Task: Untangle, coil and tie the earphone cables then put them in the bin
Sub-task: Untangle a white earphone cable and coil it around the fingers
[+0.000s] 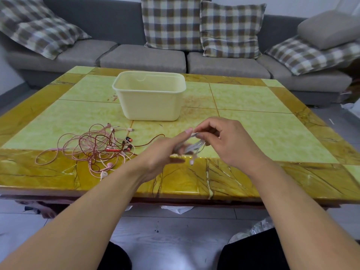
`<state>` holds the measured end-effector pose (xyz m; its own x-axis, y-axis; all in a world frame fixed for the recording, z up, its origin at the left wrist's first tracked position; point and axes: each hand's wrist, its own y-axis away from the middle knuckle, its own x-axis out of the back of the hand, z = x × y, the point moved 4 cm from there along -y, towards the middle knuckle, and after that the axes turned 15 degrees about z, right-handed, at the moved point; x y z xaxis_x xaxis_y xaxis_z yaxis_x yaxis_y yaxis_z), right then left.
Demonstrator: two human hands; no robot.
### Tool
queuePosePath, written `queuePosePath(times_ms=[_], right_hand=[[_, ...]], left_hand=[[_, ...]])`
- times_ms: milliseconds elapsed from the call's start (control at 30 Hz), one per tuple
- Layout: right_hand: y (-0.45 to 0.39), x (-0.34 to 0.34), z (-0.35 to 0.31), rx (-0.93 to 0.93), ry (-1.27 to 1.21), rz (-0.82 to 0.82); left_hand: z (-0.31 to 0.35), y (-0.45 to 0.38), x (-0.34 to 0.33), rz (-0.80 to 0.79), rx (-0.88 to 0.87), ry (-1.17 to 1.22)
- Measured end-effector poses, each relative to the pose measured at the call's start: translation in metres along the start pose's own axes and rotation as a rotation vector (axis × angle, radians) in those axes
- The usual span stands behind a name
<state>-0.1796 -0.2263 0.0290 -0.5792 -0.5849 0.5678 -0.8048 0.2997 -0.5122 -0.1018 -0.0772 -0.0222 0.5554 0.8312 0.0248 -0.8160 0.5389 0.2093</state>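
Note:
A coiled white earphone cable [191, 147] is held between both hands above the table's near edge, blurred, with one earbud dangling below. My left hand [161, 152] grips the coil, its thumb up at the top. My right hand [220, 139] pinches the cable's upper end with thumb and fingertips. A tangle of pink and red earphone cables [97, 147] lies on the table to the left of my hands. The cream plastic bin [150, 96] stands open behind, near the table's middle; its inside is mostly hidden.
The low table [253, 117] has a green and amber tiled top. A grey sofa [142, 57] with checked cushions runs behind it. Crumpled plastic [261, 227] lies on the floor by my right knee.

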Motion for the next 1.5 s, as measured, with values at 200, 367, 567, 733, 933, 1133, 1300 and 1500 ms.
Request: queuePosePath(times_ms=[200, 367, 567, 733, 933, 1133, 1300, 1500], right_hand=[[-0.005, 0.001, -0.004, 0.068, 0.079, 0.022], [-0.006, 0.004, -0.002, 0.077, 0.122, 0.045], [-0.003, -0.002, -0.001, 0.043, 0.186, -0.028], [0.0, -0.009, 0.004, -0.015, 0.217, -0.085], [-0.003, -0.004, 0.007, -0.021, 0.231, 0.004], [0.001, -0.014, -0.002, 0.014, 0.194, -0.081], [0.0, -0.014, -0.005, 0.025, 0.139, -0.054], [0.002, -0.013, -0.007, -0.046, 0.095, -0.059]], left_hand=[[0.005, -0.005, 0.005, -0.013, -0.078, 0.38], [0.006, -0.004, 0.007, 0.121, -0.144, 0.313], [0.0, -0.005, 0.008, 0.342, -0.308, -0.031], [-0.006, -0.009, 0.013, 0.33, -0.236, -0.086], [-0.01, -0.009, 0.004, 0.014, -0.074, -0.057], [-0.005, -0.004, -0.009, 0.06, -0.222, -0.453], [-0.001, 0.003, -0.022, 0.053, -0.273, -0.578], [-0.016, -0.01, -0.025, 0.21, -0.42, -0.68]])
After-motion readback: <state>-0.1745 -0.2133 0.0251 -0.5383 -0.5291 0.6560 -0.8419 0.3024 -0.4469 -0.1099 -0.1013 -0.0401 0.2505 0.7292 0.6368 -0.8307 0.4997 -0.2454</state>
